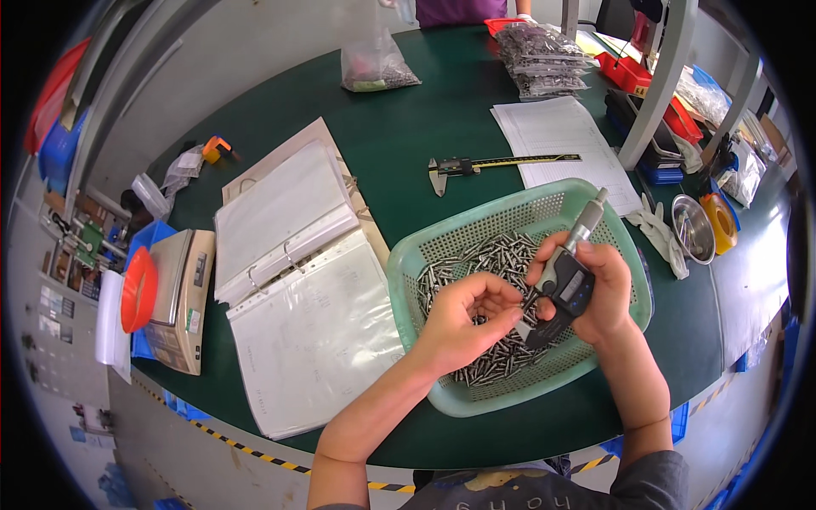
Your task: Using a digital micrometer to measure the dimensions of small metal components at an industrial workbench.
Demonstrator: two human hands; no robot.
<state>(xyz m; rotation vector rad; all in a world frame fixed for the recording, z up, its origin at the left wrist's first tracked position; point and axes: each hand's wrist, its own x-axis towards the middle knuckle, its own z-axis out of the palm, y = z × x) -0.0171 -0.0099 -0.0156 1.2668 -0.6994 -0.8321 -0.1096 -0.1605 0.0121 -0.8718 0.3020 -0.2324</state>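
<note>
My right hand grips a digital micrometer with a dark body, a small display and a silver thimble pointing up and away. Close to the micrometer's frame, my left hand is closed in a pinch, its thumb and forefinger on what looks like a small metal pin, mostly hidden by the fingers. Both hands are above a pale green perforated plastic basket. Inside it lies a heap of small metal pins.
Left of the basket lies an open ring binder, with a weighing scale and red bowl beyond. A digital caliper and paper sheets lie behind. Gloves and a metal bowl are at right. Bagged parts and another person are at the far edge.
</note>
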